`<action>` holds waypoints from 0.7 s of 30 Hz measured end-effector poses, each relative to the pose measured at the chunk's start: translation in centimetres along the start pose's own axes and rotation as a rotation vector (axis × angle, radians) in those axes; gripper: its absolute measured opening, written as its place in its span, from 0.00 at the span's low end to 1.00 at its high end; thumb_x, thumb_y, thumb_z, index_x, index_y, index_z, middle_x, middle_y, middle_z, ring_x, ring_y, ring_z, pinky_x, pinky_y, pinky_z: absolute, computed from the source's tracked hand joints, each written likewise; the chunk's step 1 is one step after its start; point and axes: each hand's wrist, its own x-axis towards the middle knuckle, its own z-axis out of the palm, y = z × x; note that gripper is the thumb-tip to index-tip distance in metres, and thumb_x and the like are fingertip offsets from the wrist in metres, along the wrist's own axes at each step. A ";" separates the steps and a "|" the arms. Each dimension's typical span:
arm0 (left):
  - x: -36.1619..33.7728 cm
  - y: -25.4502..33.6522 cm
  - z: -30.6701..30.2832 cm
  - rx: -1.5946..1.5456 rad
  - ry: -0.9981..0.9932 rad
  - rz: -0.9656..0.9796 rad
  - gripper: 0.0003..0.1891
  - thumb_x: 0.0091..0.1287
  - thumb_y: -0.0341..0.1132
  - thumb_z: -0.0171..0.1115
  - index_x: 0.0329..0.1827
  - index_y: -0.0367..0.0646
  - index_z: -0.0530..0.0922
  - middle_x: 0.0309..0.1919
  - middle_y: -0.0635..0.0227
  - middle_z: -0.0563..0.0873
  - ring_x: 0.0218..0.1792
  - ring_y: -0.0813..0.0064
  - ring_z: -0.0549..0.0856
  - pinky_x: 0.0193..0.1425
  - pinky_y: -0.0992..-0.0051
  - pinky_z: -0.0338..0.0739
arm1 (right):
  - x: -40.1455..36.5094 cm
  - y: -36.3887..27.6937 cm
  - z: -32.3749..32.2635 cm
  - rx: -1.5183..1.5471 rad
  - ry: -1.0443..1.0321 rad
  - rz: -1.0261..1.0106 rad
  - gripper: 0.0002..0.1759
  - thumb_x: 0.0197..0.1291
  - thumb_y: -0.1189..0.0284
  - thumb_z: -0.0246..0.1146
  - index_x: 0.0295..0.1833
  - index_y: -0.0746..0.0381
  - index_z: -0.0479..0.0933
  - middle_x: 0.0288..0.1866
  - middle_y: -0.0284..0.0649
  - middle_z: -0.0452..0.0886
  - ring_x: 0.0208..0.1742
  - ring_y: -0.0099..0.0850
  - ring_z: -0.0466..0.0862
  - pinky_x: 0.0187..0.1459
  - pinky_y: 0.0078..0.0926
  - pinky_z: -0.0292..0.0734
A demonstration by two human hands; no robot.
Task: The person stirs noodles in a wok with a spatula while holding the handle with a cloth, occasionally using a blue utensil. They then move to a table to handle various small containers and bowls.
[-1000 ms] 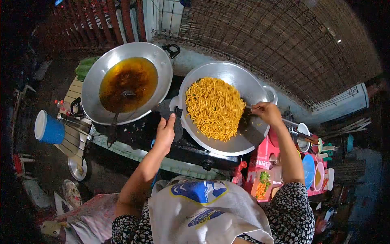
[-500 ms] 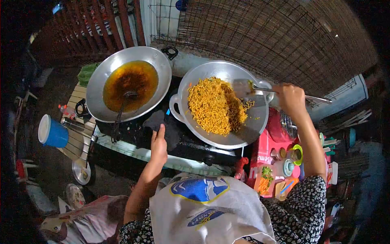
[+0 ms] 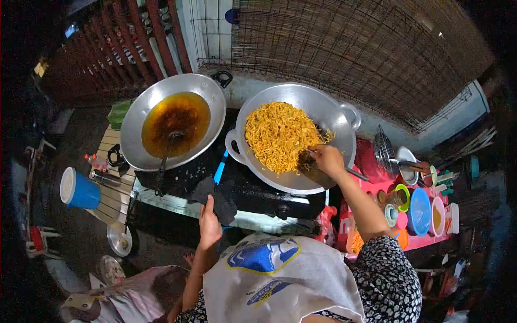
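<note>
My right hand [image 3: 327,160] is closed on the handle of a metal spatula [image 3: 357,173], whose blade is hidden at the noodles. Yellow noodles [image 3: 280,132] are heaped in the left part of the right-hand wok [image 3: 328,116]. In front of the stove, my left hand [image 3: 210,226] grips a dark cloth [image 3: 215,200]. A blue strip [image 3: 221,168] shows just above the cloth. To the left, a second wok [image 3: 132,124] holds brown-orange oil [image 3: 183,116] with a dark ladle [image 3: 162,169] resting in it.
At the right, a pink-covered table [image 3: 420,242] carries a blue bowl [image 3: 419,211], a pink bowl [image 3: 437,215] and a wire strainer [image 3: 383,153]. A blue bucket [image 3: 83,189] stands by a slatted table [image 3: 110,141] at the left. A wire grid [image 3: 344,54] rises behind the stove.
My right hand has moved down and left with the spatula, from the wok's right rim to the noodles. The noodles are heaped more to the upper left. More of the blue strip shows.
</note>
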 end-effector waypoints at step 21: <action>0.3 -1.0 -4.8 0.198 0.061 0.009 0.19 0.66 0.41 0.46 0.52 0.33 0.69 0.47 0.61 0.74 0.43 0.70 0.76 0.49 0.75 0.71 | -2.2 -3.9 -12.8 -0.722 0.525 -0.531 0.15 0.45 0.75 0.52 0.38 0.51 0.78 0.28 0.37 0.75 0.34 0.33 0.76 0.33 0.31 0.72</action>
